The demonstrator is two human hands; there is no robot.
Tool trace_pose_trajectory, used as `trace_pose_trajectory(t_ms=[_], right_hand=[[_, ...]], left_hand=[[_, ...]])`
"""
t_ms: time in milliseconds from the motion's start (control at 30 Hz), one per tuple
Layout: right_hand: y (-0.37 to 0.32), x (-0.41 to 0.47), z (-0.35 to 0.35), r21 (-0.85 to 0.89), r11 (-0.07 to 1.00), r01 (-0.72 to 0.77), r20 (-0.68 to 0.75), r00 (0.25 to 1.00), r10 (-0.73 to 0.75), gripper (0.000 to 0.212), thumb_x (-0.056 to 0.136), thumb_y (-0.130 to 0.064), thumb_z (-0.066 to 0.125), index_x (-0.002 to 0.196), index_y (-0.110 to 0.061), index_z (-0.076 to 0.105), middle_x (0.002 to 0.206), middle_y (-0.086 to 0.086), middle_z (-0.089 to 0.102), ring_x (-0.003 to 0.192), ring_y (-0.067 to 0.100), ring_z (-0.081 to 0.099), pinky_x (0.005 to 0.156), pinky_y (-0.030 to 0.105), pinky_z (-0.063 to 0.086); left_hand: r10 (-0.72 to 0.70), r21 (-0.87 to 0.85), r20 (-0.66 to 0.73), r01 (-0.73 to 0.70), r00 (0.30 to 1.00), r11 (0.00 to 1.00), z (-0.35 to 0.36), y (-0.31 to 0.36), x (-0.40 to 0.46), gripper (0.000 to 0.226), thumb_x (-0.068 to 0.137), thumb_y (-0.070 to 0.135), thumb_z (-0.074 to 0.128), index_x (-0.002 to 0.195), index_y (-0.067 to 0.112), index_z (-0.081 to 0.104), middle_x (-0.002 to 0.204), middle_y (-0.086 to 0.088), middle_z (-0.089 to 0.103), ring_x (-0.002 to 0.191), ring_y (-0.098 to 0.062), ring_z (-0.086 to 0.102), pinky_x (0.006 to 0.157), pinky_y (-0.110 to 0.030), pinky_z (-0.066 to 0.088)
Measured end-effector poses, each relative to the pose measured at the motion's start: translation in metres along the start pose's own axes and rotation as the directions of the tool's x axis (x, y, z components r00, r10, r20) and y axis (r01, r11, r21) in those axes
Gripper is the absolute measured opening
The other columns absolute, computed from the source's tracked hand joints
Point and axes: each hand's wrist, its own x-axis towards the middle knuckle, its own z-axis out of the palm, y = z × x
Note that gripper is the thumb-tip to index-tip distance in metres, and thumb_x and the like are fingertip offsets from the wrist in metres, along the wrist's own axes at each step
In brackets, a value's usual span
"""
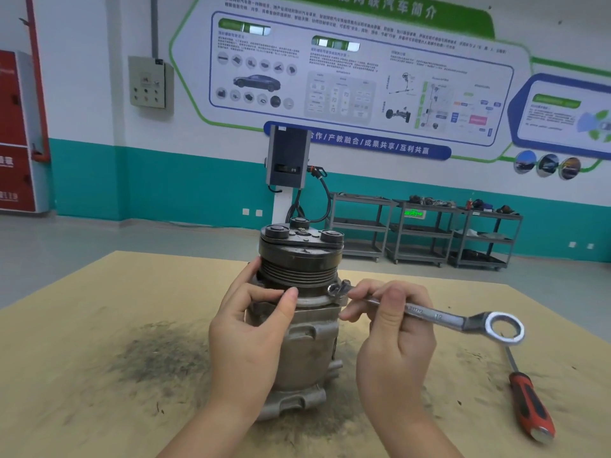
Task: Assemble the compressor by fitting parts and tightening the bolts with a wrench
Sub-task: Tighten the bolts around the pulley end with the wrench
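A grey metal compressor (pixel 307 345) stands upright mid-table, its dark grooved pulley (pixel 299 262) and clutch plate on top. My left hand (pixel 251 328) grips the compressor body just below the pulley, thumb across the front. My right hand (pixel 393 328) pinches the shaft of a silver double-ended ring wrench (pixel 426 315). The wrench's small end sits on a bolt (pixel 337 289) at the flange under the pulley; its large ring end points right, free in the air.
A tan board (pixel 99 375) with dark grime stains covers the table. A red-and-black screwdriver (pixel 529 404) lies at the right near the front. Beyond the table stand a charging post (pixel 287 160) and grey shelf carts (pixel 423 233) along the teal wall.
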Motion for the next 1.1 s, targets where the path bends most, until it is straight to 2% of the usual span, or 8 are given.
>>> trace_pose_trajectory(t_ms=[133,400,500,633,800,900,1000,1100], right_hand=[[0.002,0.018,-0.010,0.186,0.932,-0.310,-0.079,0.941,0.328,0.029,0.100,-0.030,0.038,0.085,-0.007,0.047,0.069,0.005,0.065,0.049,0.017,0.057,0.053,0.022,0.048],[0.018,0.055,-0.028,0.462,0.506,-0.728,0.157,0.629,0.761,0.030,0.105,-0.022,0.035,0.082,-0.009,0.048,0.060,0.006,0.058,0.043,0.013,0.047,0.049,0.022,0.044],[0.024,0.061,-0.028,0.444,0.469,-0.763,0.208,0.597,0.775,0.030,0.105,-0.025,0.034,0.082,-0.010,0.047,0.060,0.003,0.055,0.043,0.011,0.044,0.051,0.023,0.040],[0.020,0.051,-0.021,0.418,0.659,-0.625,0.095,0.752,0.652,0.030,0.104,-0.028,0.035,0.084,-0.009,0.046,0.061,0.004,0.059,0.043,0.013,0.048,0.048,0.022,0.045],[0.007,0.016,-0.010,0.173,0.958,-0.229,-0.115,0.961,0.250,0.021,0.098,-0.041,0.045,0.084,-0.028,0.054,0.072,0.005,0.065,0.053,0.020,0.060,0.056,0.025,0.050],[0.002,0.001,-0.004,-0.045,0.999,0.009,-0.076,0.997,-0.013,0.021,0.100,-0.045,0.045,0.085,-0.039,0.058,0.081,0.000,0.066,0.060,0.019,0.064,0.062,0.026,0.052],[0.003,-0.011,-0.001,-0.111,0.988,0.110,0.058,0.993,-0.104,0.029,0.099,-0.045,0.048,0.090,-0.022,0.065,0.089,-0.009,0.067,0.076,0.009,0.067,0.074,0.020,0.052],[0.002,-0.019,0.004,-0.238,0.941,0.240,0.195,0.961,-0.196,0.034,0.098,-0.036,0.054,0.085,-0.007,0.068,0.093,-0.003,0.067,0.091,0.006,0.065,0.082,0.017,0.049]], left_hand=[[-0.007,-0.027,-0.001,0.007,1.000,1.000,0.000,0.000,0.001,0.009,0.075,0.026,0.075,0.069,0.022,0.070,0.128,0.021,0.062,0.123,-0.004,0.056,0.097,-0.015,0.046],[-0.034,-0.042,-0.015,0.033,0.999,0.999,-0.001,0.002,0.000,0.012,0.069,0.032,0.074,0.065,0.021,0.071,0.128,0.019,0.062,0.121,-0.001,0.057,0.090,-0.005,0.044],[-0.037,-0.046,-0.017,0.036,0.999,0.998,0.000,0.003,-0.002,0.012,0.069,0.033,0.073,0.068,0.021,0.072,0.129,0.019,0.062,0.121,0.000,0.057,0.091,-0.007,0.044],[-0.020,-0.006,0.004,0.020,1.000,1.000,0.001,0.003,-0.005,0.010,0.072,0.035,0.073,0.077,0.027,0.071,0.133,0.018,0.059,0.125,-0.002,0.053,0.102,-0.025,0.044],[-0.020,0.061,-0.004,0.020,1.000,0.998,0.002,0.004,-0.004,0.020,0.067,0.046,0.073,0.078,0.030,0.069,0.130,0.025,0.058,0.125,-0.002,0.053,0.102,-0.028,0.041],[-0.028,0.040,-0.008,0.029,1.000,0.999,0.002,0.002,-0.002,0.007,0.073,0.030,0.077,0.076,0.028,0.070,0.129,0.021,0.060,0.124,-0.005,0.054,0.103,-0.031,0.043],[-0.044,0.011,-0.016,0.044,0.999,0.999,0.001,0.000,-0.001,0.012,0.076,0.014,0.078,0.074,0.025,0.072,0.129,0.018,0.062,0.124,-0.008,0.056,0.104,-0.035,0.044],[-0.050,0.027,0.000,0.050,0.999,0.998,0.001,0.001,-0.001,0.014,0.078,0.013,0.077,0.075,0.025,0.070,0.130,0.017,0.060,0.125,-0.013,0.056,0.105,-0.042,0.044]])
